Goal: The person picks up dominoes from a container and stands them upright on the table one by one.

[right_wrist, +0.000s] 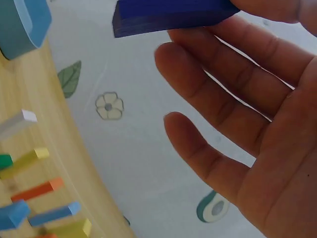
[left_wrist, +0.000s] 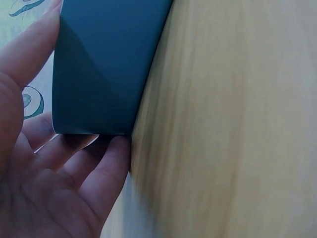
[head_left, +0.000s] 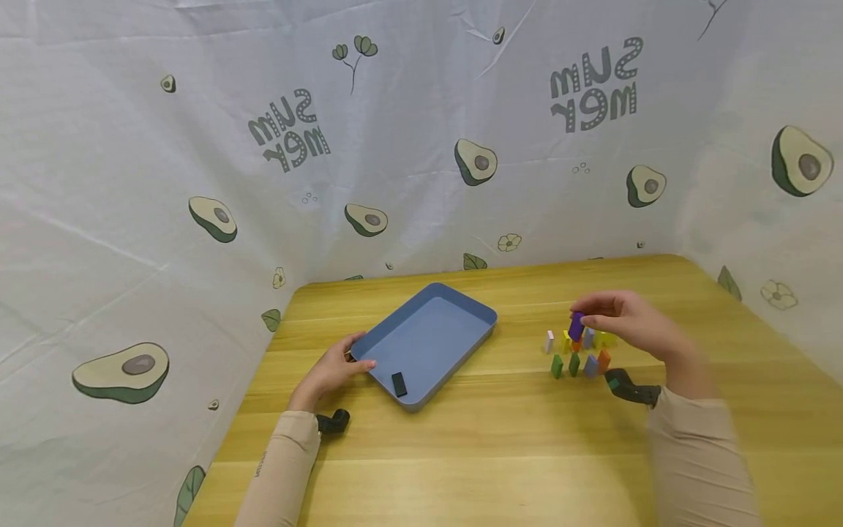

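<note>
At the near left corner of the blue tray (head_left: 428, 337), my left hand (head_left: 331, 371) grips the wall, thumb at the rim and fingers against the outside. A black domino-shaped block (head_left: 399, 384) lies inside the tray near its front corner. My right hand (head_left: 624, 319) pinches a purple block (head_left: 577, 326) between thumb and fingers, raised over the group of standing blocks. In the right wrist view the purple block (right_wrist: 168, 17) is at the top, with the other fingers spread below it.
Several small blocks stand upright on the wooden table at the right, among them a white one (head_left: 549, 341), a green one (head_left: 556, 366) and an orange one (head_left: 604, 361). A printed white cloth (head_left: 421, 146) hangs behind the table (head_left: 461, 461) and along its sides.
</note>
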Available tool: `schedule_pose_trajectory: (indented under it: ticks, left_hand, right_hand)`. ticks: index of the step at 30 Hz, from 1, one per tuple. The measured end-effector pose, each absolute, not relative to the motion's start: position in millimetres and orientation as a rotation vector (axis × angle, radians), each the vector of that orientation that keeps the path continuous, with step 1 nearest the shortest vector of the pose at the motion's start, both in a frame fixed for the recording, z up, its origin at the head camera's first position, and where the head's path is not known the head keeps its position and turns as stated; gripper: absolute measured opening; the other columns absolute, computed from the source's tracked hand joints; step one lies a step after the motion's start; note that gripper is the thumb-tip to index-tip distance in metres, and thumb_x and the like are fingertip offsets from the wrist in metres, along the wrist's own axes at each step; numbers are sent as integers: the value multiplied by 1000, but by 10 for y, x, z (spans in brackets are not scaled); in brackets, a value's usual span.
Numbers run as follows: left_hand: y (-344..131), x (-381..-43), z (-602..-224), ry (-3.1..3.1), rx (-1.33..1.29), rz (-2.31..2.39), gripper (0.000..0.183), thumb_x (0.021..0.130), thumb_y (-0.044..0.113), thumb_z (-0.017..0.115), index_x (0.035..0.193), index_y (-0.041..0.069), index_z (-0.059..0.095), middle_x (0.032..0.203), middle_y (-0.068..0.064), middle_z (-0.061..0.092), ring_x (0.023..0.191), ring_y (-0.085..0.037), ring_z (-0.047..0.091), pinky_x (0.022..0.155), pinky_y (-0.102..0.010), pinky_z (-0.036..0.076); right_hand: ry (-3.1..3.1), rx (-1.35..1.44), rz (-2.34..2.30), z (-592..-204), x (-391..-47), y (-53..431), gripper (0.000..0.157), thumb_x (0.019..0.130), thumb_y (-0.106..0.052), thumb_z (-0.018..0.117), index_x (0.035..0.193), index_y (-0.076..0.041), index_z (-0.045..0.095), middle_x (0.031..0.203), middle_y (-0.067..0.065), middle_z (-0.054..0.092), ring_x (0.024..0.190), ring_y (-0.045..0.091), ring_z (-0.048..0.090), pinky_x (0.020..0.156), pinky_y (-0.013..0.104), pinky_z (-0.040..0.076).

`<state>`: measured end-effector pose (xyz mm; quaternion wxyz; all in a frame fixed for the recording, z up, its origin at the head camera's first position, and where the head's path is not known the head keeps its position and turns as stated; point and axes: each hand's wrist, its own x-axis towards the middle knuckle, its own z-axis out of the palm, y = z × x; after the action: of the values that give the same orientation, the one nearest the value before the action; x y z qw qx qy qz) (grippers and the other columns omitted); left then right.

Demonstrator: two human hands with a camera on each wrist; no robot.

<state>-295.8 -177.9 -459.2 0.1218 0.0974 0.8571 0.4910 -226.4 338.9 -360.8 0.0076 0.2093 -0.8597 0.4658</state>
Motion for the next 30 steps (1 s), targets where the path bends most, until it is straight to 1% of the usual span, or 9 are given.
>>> schedule_pose_trajectory:
  ticks: [7, 10, 13, 16, 19, 22, 25, 28, 30]
  left_hand:
    - [-1785, -2967, -4589, 2490, 292, 1457, 79, 91, 26, 75, 157, 10, 33, 161, -20, 32, 145, -48, 33, 115, -57, 37]
    - [-1786, -2967, -4585, 2484, 289, 1466, 80, 91, 27, 76, 157, 10, 33, 160, -20, 34, 145, -47, 34, 114, -56, 38]
    - [-1782, -2966, -4584, 2497, 299, 1448, 80, 91, 28, 76, 157, 11, 34, 161, -20, 33, 145, -47, 33, 114, -57, 38]
    - [-1780, -2964, -4589, 2503, 305, 1429, 80, 91, 29, 76, 157, 11, 34, 161, -20, 32, 145, -48, 33, 115, -57, 37]
    - [-1779, -2958, -4595, 2495, 299, 1434, 80, 91, 30, 76, 157, 12, 34, 161, -20, 33, 145, -47, 33, 115, -57, 37]
    - [-1784, -2954, -4603, 2491, 301, 1449, 80, 91, 29, 76, 157, 12, 34, 160, -20, 35, 145, -47, 35, 114, -56, 39]
    - [-1787, -2953, -4609, 2485, 306, 1461, 80, 91, 28, 75, 157, 11, 33, 159, -20, 35, 144, -46, 36, 113, -55, 40]
    - [-1790, -2949, -4611, 2494, 307, 1456, 79, 92, 27, 75, 157, 11, 33, 159, -21, 35, 144, -47, 36, 113, -55, 40]
    - [-1788, -2946, -4605, 2490, 297, 1464, 78, 92, 26, 75, 157, 11, 34, 159, -20, 36, 144, -46, 36, 113, -55, 40]
  right_hand:
    - [-2735, 528, 1418, -3641, -2235, 3658, 24, 101, -3, 57, 121, 7, 63, 103, -26, 67, 94, -7, 63, 79, 9, 49]
    - [-2769, 475, 1368, -3681, -2228, 3770, 25, 101, -6, 56, 121, 8, 63, 102, -28, 66, 94, -10, 61, 78, 8, 47]
    - [-2774, 444, 1355, -3759, -2229, 3886, 25, 101, -4, 57, 119, 13, 62, 99, -26, 67, 92, -10, 61, 76, 7, 46]
    - [-2787, 430, 1347, -3856, -2224, 3998, 28, 100, -3, 57, 119, 17, 58, 98, -24, 68, 90, -11, 61, 75, 8, 47]
    - [-2838, 388, 1322, -3942, -2224, 4078, 31, 101, -6, 58, 122, 17, 57, 99, -19, 70, 91, -12, 60, 75, 10, 48]
    - [-2912, 331, 1295, -4003, -2241, 4112, 34, 101, -11, 59, 124, 14, 58, 105, -7, 73, 92, -11, 59, 77, 12, 48]
    - [-2963, 313, 1278, -4050, -2264, 4122, 35, 101, -14, 59, 125, 12, 59, 111, 7, 72, 93, -10, 59, 78, 14, 47]
    - [-2976, 321, 1271, -4088, -2282, 4121, 35, 102, -14, 58, 125, 13, 58, 113, 11, 71, 93, -9, 58, 79, 16, 47]
    - [-2975, 316, 1274, -4116, -2291, 4122, 35, 101, -13, 59, 125, 12, 58, 112, 9, 71, 93, -10, 58, 81, 19, 47]
